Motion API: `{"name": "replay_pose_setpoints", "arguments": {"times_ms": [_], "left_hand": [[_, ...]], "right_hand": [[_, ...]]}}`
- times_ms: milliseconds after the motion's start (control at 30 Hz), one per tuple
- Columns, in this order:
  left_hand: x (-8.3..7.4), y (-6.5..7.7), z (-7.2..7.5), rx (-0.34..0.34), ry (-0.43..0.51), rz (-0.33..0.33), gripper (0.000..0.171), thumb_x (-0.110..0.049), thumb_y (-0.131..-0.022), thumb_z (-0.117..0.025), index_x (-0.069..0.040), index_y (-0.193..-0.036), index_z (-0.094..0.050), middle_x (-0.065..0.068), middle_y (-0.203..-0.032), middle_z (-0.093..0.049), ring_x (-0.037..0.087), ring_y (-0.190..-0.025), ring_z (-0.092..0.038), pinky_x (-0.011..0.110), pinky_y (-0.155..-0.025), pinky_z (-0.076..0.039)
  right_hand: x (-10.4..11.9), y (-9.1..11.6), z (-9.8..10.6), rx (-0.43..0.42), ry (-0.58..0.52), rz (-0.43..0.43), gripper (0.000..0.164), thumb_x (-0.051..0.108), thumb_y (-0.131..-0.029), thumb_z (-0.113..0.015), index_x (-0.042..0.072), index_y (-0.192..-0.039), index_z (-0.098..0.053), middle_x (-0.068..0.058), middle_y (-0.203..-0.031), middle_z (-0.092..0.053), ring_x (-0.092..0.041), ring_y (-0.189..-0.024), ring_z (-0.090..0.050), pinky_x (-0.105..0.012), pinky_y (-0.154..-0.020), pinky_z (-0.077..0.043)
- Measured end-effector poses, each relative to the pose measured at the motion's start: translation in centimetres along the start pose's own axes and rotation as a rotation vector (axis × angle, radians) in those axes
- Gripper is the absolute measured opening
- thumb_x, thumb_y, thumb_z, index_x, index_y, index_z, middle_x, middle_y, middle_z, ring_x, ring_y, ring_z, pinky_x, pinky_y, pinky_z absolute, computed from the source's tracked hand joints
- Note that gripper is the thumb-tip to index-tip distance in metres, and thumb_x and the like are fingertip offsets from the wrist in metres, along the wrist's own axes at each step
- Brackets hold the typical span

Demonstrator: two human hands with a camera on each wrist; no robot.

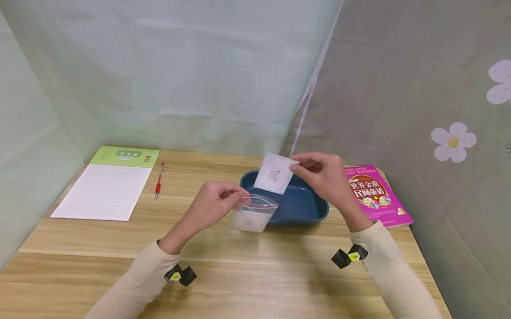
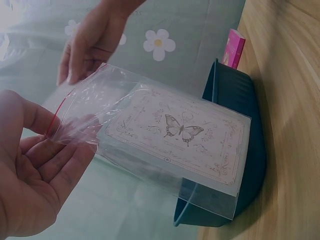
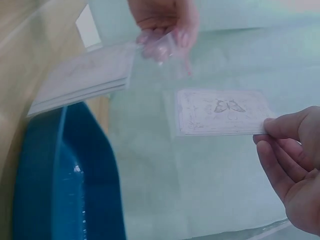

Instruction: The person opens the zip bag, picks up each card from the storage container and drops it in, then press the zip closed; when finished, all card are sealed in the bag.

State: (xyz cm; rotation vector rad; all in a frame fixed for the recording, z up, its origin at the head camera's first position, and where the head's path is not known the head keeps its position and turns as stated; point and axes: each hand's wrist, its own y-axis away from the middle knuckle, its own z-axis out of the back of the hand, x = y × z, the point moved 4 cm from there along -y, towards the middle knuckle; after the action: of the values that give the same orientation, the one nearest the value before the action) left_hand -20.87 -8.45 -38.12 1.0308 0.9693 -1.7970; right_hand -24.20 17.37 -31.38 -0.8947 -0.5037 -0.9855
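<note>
My left hand [image 1: 216,204] pinches the top corner of a clear zip bag [image 1: 263,204] with a red line along its mouth. Inside the bag sits a stack of white cards [image 2: 182,131], the front one printed with a butterfly and an ornate border. In my right hand [image 1: 323,177], thumb and fingers grip the edge of another white butterfly card [image 1: 274,173], held up outside the bag. A blue tray [image 1: 300,215] stands on the table just behind the bag, and the loose card overlaps its far left part in the head view.
At the right lies a pink book [image 1: 371,196]. A lined writing pad [image 1: 109,183] with a green header lies at the left, with a red pen [image 1: 159,181] beside it. Fabric curtains [image 1: 200,65] rise behind the wooden table [image 1: 245,284].
</note>
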Motion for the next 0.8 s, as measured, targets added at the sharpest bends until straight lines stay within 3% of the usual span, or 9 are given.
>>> {"name": "replay_pose_setpoints", "arguments": {"times_ms": [300,533,800], "left_hand": [[0.2,-0.1,0.0,0.008,-0.003,0.016,0.023,-0.017,-0.103,-0.06,-0.002,-0.105,-0.078,0.009,-0.097,-0.078,0.02,-0.083,-0.075,0.034,-0.077,-0.061],[0.2,-0.2,-0.1,0.016,-0.008,0.014,0.023,-0.016,-0.104,-0.059,-0.002,-0.105,-0.077,0.009,-0.097,-0.078,0.02,-0.082,-0.074,0.035,-0.077,-0.061],[0.4,-0.2,-0.2,0.026,-0.002,0.022,0.023,-0.016,-0.103,-0.06,-0.001,-0.107,-0.077,0.01,-0.099,-0.078,0.02,-0.085,-0.075,0.039,-0.078,-0.061]], "right_hand": [[2.1,0.4,1.1,-0.067,-0.065,0.048,0.021,0.009,-0.089,-0.079,0.004,-0.11,-0.078,-0.012,-0.092,-0.078,-0.011,-0.073,-0.069,-0.018,-0.067,-0.055],[3.1,1.0,1.0,-0.083,-0.102,0.102,0.021,0.005,-0.087,-0.08,0.003,-0.108,-0.078,-0.012,-0.088,-0.077,-0.01,-0.071,-0.069,-0.019,-0.066,-0.054],[3.0,1.6,0.3,-0.056,-0.109,0.103,0.02,0.003,-0.087,-0.079,0.002,-0.108,-0.078,-0.011,-0.088,-0.078,-0.016,-0.069,-0.07,-0.02,-0.056,-0.047]]}}
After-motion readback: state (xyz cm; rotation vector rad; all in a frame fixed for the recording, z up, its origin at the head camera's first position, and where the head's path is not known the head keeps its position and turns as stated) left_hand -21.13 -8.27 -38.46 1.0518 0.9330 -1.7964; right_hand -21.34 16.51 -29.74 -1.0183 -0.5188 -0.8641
